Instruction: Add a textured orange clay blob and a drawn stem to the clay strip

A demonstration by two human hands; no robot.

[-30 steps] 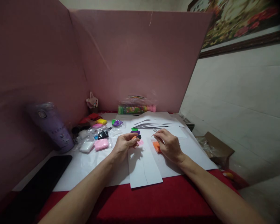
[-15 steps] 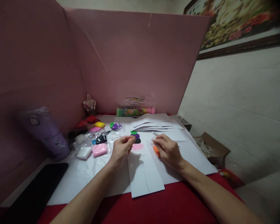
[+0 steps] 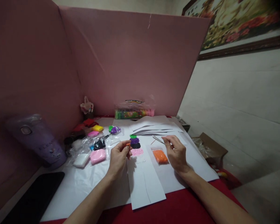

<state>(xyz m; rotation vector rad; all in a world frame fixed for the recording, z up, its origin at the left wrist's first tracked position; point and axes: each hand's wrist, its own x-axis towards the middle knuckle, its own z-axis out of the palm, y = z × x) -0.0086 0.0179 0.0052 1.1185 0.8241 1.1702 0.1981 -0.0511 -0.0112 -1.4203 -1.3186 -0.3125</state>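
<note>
My left hand pinches a small bit of orange clay between thumb and fingertips, just left of the paper strip. On the white paper strip lie green, purple, black and pink clay patches, one below another, with a faint white one under them. The fingertips of my right hand close at the near end of a slim silver tool; its exact kind is unclear. Beside it lies a thin brown stick. A packet of orange clay rests below and left of my right hand.
Several bagged clay packets lie at left, near a purple tumbler and a black phone-like slab. Cut paper sheets and a colourful package are at the back. A cardboard box stands right of the table.
My right hand has moved right, off the orange packet, uncovering it and more of the silver tool. My left hand has shifted slightly left and down, and the orange clay in it now shows.
</note>
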